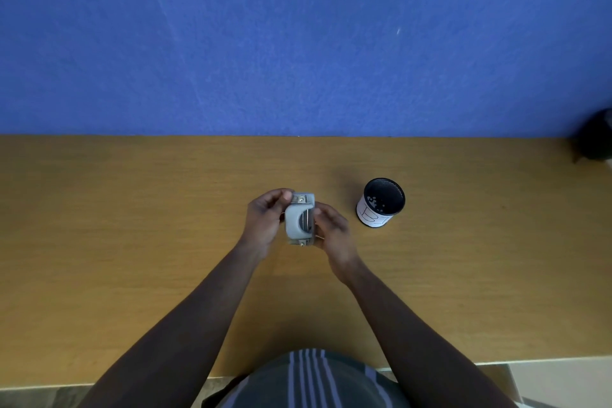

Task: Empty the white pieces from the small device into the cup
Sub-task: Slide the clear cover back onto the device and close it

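Small grey device (299,220) held above the wooden table (132,242), left of the cup (381,203). Left hand (265,222) clasps its left side, right hand (332,230) its right. Cup stands upright, apart from both hands; white pieces (374,200) lie inside it.

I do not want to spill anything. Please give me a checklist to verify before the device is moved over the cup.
1. Device held by both the left hand and right hand: ok.
2. Cup upright, mouth open: ok.
3. Device above the cup: not ok, it is left of it.
4. Table between device and cup free: ok.
5. Device's tray closed: cannot tell.
6. White pieces already in cup: ok, some are visible.
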`<state>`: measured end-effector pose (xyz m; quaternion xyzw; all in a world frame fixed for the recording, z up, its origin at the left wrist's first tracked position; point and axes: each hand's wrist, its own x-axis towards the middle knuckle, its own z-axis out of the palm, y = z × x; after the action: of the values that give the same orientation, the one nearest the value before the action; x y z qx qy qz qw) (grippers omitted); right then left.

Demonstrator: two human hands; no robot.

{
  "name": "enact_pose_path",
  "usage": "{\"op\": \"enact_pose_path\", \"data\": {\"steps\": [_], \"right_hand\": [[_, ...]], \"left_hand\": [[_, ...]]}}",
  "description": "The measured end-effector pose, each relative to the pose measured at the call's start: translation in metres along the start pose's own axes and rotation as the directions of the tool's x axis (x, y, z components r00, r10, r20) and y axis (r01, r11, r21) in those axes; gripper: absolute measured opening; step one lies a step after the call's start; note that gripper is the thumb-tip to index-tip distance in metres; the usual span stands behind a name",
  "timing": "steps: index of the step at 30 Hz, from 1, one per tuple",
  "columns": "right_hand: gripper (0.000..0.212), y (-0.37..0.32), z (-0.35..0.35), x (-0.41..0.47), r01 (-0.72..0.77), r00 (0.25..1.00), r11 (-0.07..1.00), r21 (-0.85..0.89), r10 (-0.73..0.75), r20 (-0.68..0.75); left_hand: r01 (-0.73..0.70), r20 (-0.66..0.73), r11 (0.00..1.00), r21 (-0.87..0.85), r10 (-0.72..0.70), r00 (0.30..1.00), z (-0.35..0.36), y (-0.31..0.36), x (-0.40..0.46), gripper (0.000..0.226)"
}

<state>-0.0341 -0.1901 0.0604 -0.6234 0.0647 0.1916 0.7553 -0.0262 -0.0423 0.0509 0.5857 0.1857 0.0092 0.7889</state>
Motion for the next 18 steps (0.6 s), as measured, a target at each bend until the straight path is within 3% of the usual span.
{"op": "enact_pose_path", "data": {"steps": [10,18], "right_hand": [[0.015,-0.006,-0.006,0.013,0.085,0.995,0.987,-0.135,-0.091,-0.04],[0.025,0.0,-0.004,0.014,0.145,0.97,0.937,-0.316,-0.198,-0.141]], "left_hand": [[-0.054,0.038,0.996,0.072,0.051,0.998,0.002,0.002,-0.003,0.009],[-0.055,0.039,0.994,0.095,0.051,0.998,0.002,0.002,-0.004,0.008]]}}
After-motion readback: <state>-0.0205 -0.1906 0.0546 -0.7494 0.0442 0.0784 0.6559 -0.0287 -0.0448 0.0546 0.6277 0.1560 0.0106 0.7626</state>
